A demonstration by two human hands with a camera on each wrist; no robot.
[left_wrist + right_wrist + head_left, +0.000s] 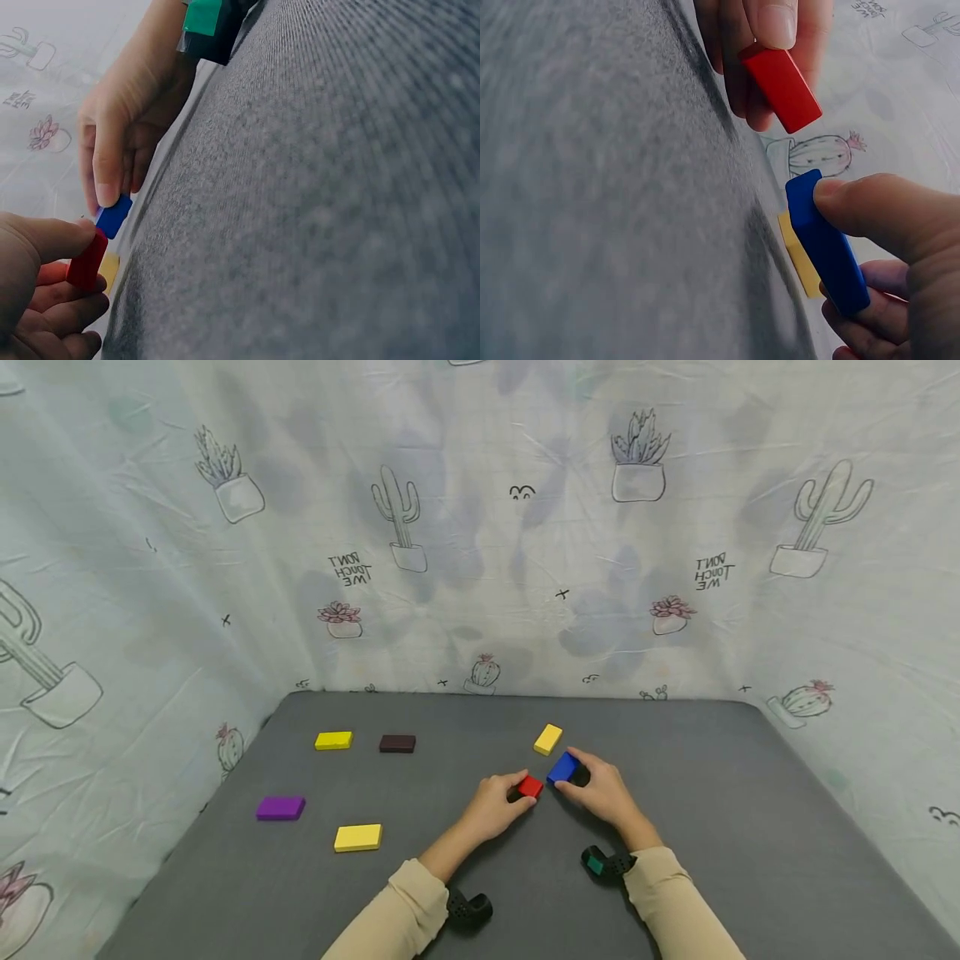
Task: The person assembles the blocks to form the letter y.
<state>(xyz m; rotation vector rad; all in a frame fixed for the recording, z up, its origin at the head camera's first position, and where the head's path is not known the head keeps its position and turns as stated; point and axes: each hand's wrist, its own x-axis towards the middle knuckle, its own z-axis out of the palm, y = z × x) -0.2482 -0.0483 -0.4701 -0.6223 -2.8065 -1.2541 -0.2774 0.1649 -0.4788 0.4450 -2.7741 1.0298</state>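
Observation:
Between thumb and fingers, my left hand (495, 806) pinches a red block (530, 787), seen edge-on as a red block (87, 260) in the left wrist view. My right hand (603, 789) grips a blue block (563, 768) by its two ends, thumb on the near end. In the right wrist view the blue block (826, 244) is tilted, and the red block (784, 88) is above it with a gap between them. Just beyond both hands a light yellow block (548, 739) lies on the grey table.
Farther left on the grey table (480, 718) lie a bright yellow block (333, 741), a dark brown block (397, 743), a purple block (281, 808) and a pale yellow block (357, 838). A cactus-print curtain (480, 527) hangs behind the table and along its sides.

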